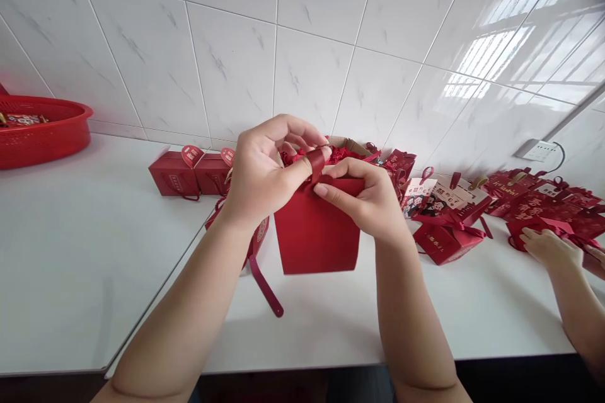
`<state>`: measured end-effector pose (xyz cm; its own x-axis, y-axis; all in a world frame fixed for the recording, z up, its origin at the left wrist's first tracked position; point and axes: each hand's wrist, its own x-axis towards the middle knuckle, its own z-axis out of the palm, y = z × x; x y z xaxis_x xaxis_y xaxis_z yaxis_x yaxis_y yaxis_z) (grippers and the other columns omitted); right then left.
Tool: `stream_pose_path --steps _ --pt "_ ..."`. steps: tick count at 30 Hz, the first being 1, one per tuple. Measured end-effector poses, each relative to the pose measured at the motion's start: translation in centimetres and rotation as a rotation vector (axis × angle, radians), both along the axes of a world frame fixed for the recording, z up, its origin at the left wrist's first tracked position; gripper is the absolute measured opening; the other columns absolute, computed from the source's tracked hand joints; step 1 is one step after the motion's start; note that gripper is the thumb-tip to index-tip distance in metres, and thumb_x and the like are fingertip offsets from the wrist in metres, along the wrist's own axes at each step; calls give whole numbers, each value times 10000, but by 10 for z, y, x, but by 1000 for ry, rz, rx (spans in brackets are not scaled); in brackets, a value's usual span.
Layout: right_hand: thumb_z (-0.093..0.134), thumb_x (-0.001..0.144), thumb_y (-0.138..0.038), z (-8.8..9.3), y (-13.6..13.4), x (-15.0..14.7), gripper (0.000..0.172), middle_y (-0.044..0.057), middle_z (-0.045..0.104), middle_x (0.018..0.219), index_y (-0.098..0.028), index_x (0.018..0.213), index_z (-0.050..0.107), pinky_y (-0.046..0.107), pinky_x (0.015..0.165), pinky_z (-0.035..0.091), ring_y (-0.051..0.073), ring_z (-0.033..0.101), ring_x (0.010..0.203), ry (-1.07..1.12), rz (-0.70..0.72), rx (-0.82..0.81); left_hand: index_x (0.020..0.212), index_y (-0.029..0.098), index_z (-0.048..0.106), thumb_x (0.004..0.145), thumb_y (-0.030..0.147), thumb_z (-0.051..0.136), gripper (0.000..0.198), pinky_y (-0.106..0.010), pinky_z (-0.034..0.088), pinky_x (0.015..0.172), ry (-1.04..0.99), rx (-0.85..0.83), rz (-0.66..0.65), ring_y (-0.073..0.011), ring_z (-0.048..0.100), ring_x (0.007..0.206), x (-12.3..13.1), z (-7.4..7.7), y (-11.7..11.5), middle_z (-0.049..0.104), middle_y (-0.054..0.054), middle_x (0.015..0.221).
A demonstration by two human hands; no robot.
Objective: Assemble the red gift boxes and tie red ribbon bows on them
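I hold a plain red gift box (pixel 316 233) upright above the white table (pixel 85 264), near its front edge. My left hand (pixel 265 170) pinches a dark red ribbon strap (pixel 316 162) at the box's top, thumb pressed on it. My right hand (pixel 363 195) grips the box's top edge and the ribbon from the right, fingers closed. Another red box with a hanging strap (pixel 265 286) lies partly hidden behind my left wrist.
Two closed red boxes (pixel 191 171) stand by the tiled wall. A red plastic basket (pixel 42 129) sits far left. A cardboard box of red shredded paper (pixel 345 150) is behind my hands. Several red boxes (pixel 449 227) lie right, where another person's hand (pixel 551 245) rests.
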<state>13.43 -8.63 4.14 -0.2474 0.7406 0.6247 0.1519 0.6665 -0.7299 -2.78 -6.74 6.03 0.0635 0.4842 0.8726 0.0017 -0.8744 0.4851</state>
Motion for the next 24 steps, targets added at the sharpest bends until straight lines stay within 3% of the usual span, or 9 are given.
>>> stream_pose_path --steps 5,8,13,17,20,24 --pt "776 718 -377 4 4 10 238 38 696 893 -175 807 689 343 814 547 196 650 891 -209 227 -97 758 198 663 680 57 700 166 -259 525 571 256 -80 -60 -134 627 678 -6 3 -6 663 -1 715" --pt "785 703 -387 4 7 12 261 38 701 886 -174 819 689 353 811 552 201 659 889 -189 277 -160 741 210 652 676 134 750 140 -238 503 496 229 -72 -34 -124 612 618 -9 1 -4 636 6 675" --pt "779 715 -359 3 6 14 235 27 716 842 -179 819 670 325 764 556 165 670 799 -34 239 -184 786 220 628 736 242 750 134 -244 502 451 82 -100 -6 -113 609 568 -6 -4 0 643 -5 735" --pt "782 714 -334 5 3 18 216 26 716 806 -175 785 655 332 759 558 165 674 767 -19 253 -203 726 205 622 658 213 809 200 -247 481 415 35 -164 3 -122 603 552 1 -4 -2 620 3 701" --pt "780 716 -312 6 1 23 192 21 716 786 -176 776 657 333 753 566 168 686 749 20 226 -215 723 202 641 655 192 810 182 -244 482 426 74 -123 27 -115 592 549 0 -1 -6 635 0 706" --pt "779 714 -310 5 3 30 186 31 726 802 -175 782 671 326 718 568 181 695 760 71 97 -189 859 204 694 754 227 739 116 -264 561 575 211 -128 -4 -145 654 676 -8 5 -9 691 -34 830"
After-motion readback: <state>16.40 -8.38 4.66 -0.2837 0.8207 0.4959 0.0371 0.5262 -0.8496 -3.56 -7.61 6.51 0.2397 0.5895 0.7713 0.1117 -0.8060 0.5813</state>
